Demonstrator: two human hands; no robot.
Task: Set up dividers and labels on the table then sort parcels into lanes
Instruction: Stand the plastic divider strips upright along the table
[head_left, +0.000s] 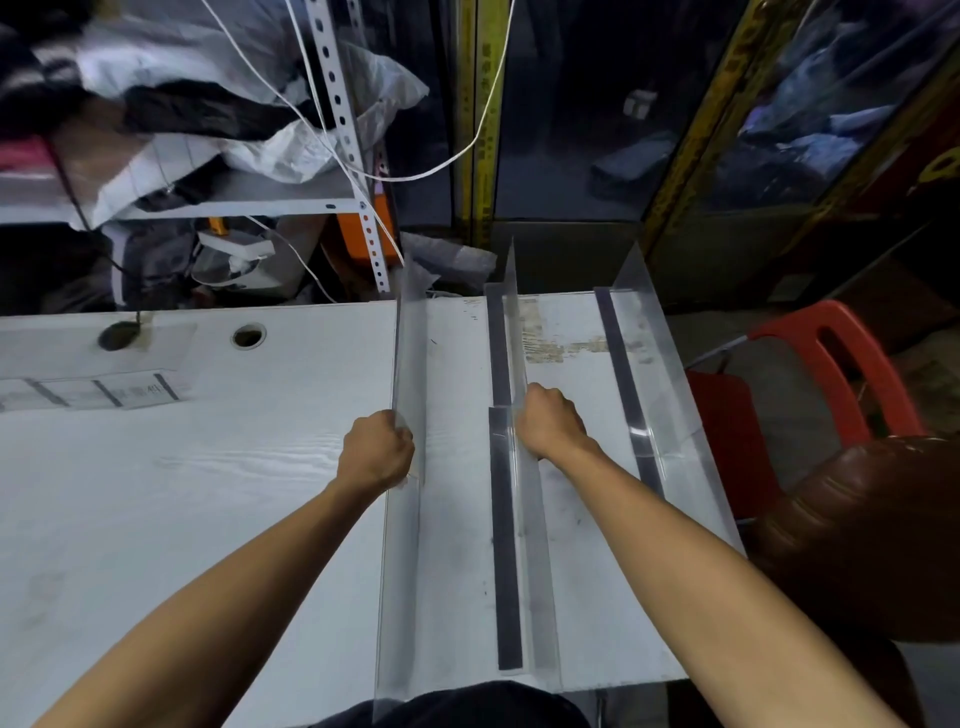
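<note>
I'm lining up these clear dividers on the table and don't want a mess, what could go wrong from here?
The left divider gripped by your left hand overhangs the table's near edge, so it could tip off. The right divider stands at the table's side edge by the red chair; a nudge might push it over.

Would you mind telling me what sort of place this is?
Probably a parcel sorting or storage room: clear dividers stand on a white table, and stuffed bags crowd a metal shelf behind.
</note>
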